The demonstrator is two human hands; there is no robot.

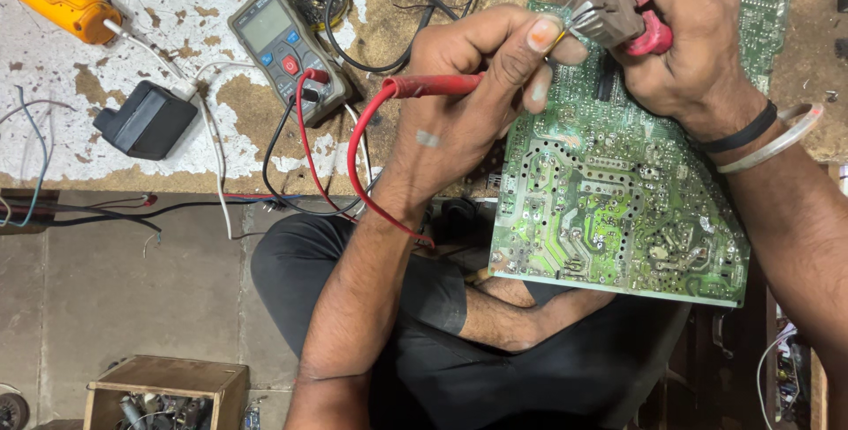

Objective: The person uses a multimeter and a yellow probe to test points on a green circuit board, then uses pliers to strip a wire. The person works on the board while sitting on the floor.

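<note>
Your green circuit board tilts off the table edge over your lap, solder side up; above its top edge your left hand pinches a red probe; your right hand clamps red-handled pliers; keep both steady; left of the board lies the grey multimeter on flaking paint.

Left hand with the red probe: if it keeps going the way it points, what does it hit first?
Likely the pliers in the right hand; the left hand aims its red probe rightward, above the green circuit board. Depth is unclear.
</note>
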